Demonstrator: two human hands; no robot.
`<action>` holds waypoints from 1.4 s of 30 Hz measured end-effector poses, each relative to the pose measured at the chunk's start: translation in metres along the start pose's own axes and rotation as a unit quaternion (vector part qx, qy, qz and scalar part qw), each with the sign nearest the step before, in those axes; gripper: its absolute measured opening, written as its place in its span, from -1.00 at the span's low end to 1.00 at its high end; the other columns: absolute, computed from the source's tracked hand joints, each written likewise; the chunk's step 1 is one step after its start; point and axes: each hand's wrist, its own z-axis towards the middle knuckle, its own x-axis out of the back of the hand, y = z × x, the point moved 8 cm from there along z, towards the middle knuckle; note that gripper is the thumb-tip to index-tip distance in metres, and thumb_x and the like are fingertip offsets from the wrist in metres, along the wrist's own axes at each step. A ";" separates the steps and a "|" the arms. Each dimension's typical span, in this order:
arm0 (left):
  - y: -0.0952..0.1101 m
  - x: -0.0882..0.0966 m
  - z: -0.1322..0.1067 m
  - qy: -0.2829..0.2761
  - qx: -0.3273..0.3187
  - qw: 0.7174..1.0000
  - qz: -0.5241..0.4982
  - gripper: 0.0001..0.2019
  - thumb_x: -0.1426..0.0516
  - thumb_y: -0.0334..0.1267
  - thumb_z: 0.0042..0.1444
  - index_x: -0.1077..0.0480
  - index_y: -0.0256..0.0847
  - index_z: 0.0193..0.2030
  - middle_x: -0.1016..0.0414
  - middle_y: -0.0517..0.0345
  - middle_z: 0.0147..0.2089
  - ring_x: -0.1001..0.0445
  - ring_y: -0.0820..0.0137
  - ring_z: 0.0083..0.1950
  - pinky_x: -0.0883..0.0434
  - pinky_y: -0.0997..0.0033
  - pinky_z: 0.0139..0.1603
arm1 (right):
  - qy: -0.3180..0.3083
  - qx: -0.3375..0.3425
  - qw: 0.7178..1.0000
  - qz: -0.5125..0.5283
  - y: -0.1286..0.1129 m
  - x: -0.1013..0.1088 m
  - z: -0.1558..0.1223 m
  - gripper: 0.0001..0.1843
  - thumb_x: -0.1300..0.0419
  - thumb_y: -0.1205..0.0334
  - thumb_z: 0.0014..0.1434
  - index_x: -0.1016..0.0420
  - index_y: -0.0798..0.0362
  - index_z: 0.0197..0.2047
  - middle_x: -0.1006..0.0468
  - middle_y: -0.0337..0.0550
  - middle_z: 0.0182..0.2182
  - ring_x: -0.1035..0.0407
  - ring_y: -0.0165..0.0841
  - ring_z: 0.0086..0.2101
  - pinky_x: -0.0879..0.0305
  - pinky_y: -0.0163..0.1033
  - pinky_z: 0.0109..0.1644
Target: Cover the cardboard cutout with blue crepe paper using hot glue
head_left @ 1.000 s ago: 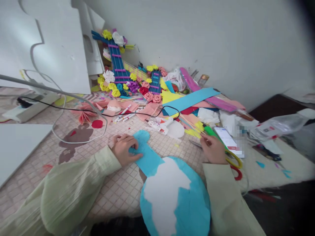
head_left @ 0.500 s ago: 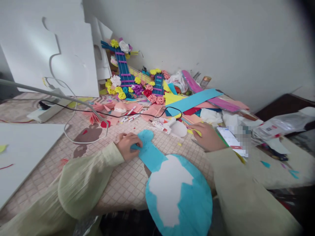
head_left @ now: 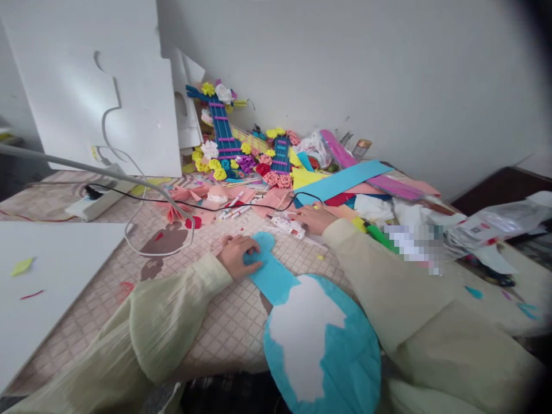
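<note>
A guitar-shaped white cutout (head_left: pixel 302 339), partly covered in blue crepe paper, lies with its neck on the table and its round body over the front edge. My left hand (head_left: pixel 238 257) rests on the left side of its blue head (head_left: pixel 264 240), fingers bent and thumb apart from them. My right hand (head_left: pixel 314 218) reaches over the back end of a white glue gun (head_left: pixel 288 226), with fingers stretched out across it. The thumb of that hand is hidden, and no firm hold shows.
Paper-flower guitars (head_left: pixel 222 129) stand at the back beside white boards (head_left: pixel 116 103). A looping white cable (head_left: pixel 159 253) and a black cord (head_left: pixel 207 203) cross the table from a power strip (head_left: pixel 92 201). Markers (head_left: pixel 233 206), crepe paper strips (head_left: pixel 345 181) and a blurred phone (head_left: pixel 409 244) lie around.
My right hand has moved left from the yellow paper scraps to the glue gun. My left hand stays at the cutout's head, its thumb and fingers now more apart. The view has shifted slightly.
</note>
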 end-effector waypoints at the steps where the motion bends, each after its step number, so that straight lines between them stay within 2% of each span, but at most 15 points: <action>1: 0.000 -0.001 0.000 -0.001 0.004 1.000 0.000 -0.74 -0.15 -0.09 -0.10 -0.37 -0.21 -0.30 -0.41 0.13 -0.35 -0.36 0.29 -0.24 -0.15 0.24 -0.14 | 0.001 0.007 1.000 0.003 0.000 0.000 0.001 -0.47 0.04 0.54 0.02 -0.32 0.02 0.06 -0.40 0.02 -0.03 -0.21 -0.19 -0.10 0.05 -0.07 -0.11; 6: -0.003 -0.003 0.001 -0.007 0.025 1.000 -0.013 -0.77 -0.14 -0.14 -0.09 -0.37 -0.22 -0.31 -0.41 0.12 -0.35 -0.36 0.28 -0.23 -0.18 0.23 -0.12 | 0.031 0.022 0.999 0.024 -0.002 0.008 0.003 -0.49 0.00 0.52 -0.06 -0.34 0.10 0.00 -0.44 0.03 -0.09 -0.22 -0.19 -0.11 0.07 -0.08 -0.08; 10: -0.004 -0.002 0.002 -0.008 0.027 0.999 -0.039 -0.75 -0.13 -0.11 -0.08 -0.37 -0.24 -0.32 -0.41 0.11 -0.37 -0.35 0.30 -0.26 -0.21 0.27 -0.14 | 0.086 -0.002 0.995 0.046 0.005 0.021 -0.004 -0.48 -0.05 0.48 -0.12 -0.34 0.13 -0.02 -0.47 0.04 -0.17 -0.23 -0.14 -0.12 0.09 -0.07 -0.07; 13: -0.003 -0.002 0.003 -0.012 0.025 0.998 -0.054 -0.72 -0.06 -0.05 0.01 -0.38 -0.24 -0.33 -0.42 0.11 -0.38 -0.34 0.32 -0.26 -0.23 0.30 -0.15 | 0.139 -0.035 0.987 0.071 0.013 0.032 -0.013 -0.59 -0.09 0.40 -0.07 -0.36 0.12 -0.08 -0.49 0.03 -0.19 -0.25 -0.16 -0.16 0.08 -0.08 -0.07; 16: -0.003 -0.003 0.004 -0.020 0.027 0.997 -0.065 -0.74 0.02 -0.12 0.08 -0.38 -0.24 -0.35 -0.45 0.10 -0.36 -0.34 0.34 -0.26 -0.23 0.31 -0.14 | 0.182 -0.062 0.977 0.096 0.015 0.037 -0.024 -0.71 -0.09 0.27 0.02 -0.37 0.11 -0.14 -0.50 0.00 -0.21 -0.28 -0.20 -0.21 0.06 -0.09 -0.08; 22: -0.004 -0.002 0.005 -0.025 0.036 0.997 -0.062 -0.81 0.00 -0.21 0.05 -0.38 -0.24 -0.37 -0.46 0.13 -0.36 -0.36 0.35 -0.27 -0.24 0.32 -0.14 | 0.317 -0.100 0.920 0.209 0.013 0.039 -0.048 -0.82 -0.08 0.19 0.09 -0.39 0.06 -0.25 -0.53 -0.10 -0.31 -0.33 -0.27 -0.27 -0.01 -0.13 -0.11; 25: -0.004 0.000 0.004 -0.023 0.045 0.997 -0.057 -0.84 -0.05 -0.22 0.01 -0.38 -0.23 -0.37 -0.45 0.14 -0.37 -0.38 0.35 -0.25 -0.24 0.31 -0.13 | 0.317 -0.045 0.921 0.220 0.005 0.037 -0.054 -0.84 -0.09 0.18 0.09 -0.38 0.06 -0.28 -0.52 -0.11 -0.34 -0.34 -0.29 -0.28 -0.04 -0.14 -0.11; 28: -0.003 0.002 0.003 -0.012 0.056 0.997 -0.043 -0.85 -0.11 -0.21 -0.06 -0.38 -0.22 -0.36 -0.44 0.15 -0.34 -0.39 0.33 -0.24 -0.22 0.27 -0.12 | 0.324 0.003 0.927 0.187 -0.002 0.042 -0.062 -0.84 -0.06 0.17 0.11 -0.38 0.05 -0.33 -0.50 -0.15 -0.42 -0.33 -0.32 -0.35 -0.03 -0.11 -0.09; 32: -0.001 0.004 0.003 -0.004 0.055 0.997 -0.046 -0.84 -0.14 -0.22 -0.10 -0.36 -0.23 -0.36 -0.42 0.14 -0.32 -0.40 0.34 -0.23 -0.22 0.27 -0.13 | 0.306 0.047 0.940 0.145 -0.013 0.048 -0.067 -0.84 -0.01 0.23 0.14 -0.38 0.04 -0.38 -0.49 -0.22 -0.48 -0.32 -0.37 -0.40 0.06 -0.05 -0.01; 36: -0.002 0.004 0.004 0.003 0.055 0.997 -0.046 -0.86 -0.14 -0.24 -0.11 -0.34 -0.23 -0.38 -0.41 0.13 -0.33 -0.39 0.34 -0.24 -0.26 0.28 -0.14 | 0.282 0.063 0.947 0.140 -0.020 0.051 -0.066 -0.80 0.04 0.30 0.15 -0.39 0.04 -0.38 -0.45 -0.26 -0.53 -0.30 -0.40 -0.42 0.09 -0.02 0.01; 42: 0.000 0.005 0.004 0.001 0.036 0.998 -0.046 -0.92 -0.09 -0.31 -0.08 -0.32 -0.23 -0.40 -0.42 0.13 -0.35 -0.38 0.36 -0.25 -0.29 0.32 -0.16 | 0.260 0.124 0.951 0.116 -0.036 0.055 -0.066 -0.77 0.04 0.24 0.16 -0.40 0.08 -0.39 -0.43 -0.15 -0.52 -0.25 -0.33 -0.40 -0.05 -0.06 -0.07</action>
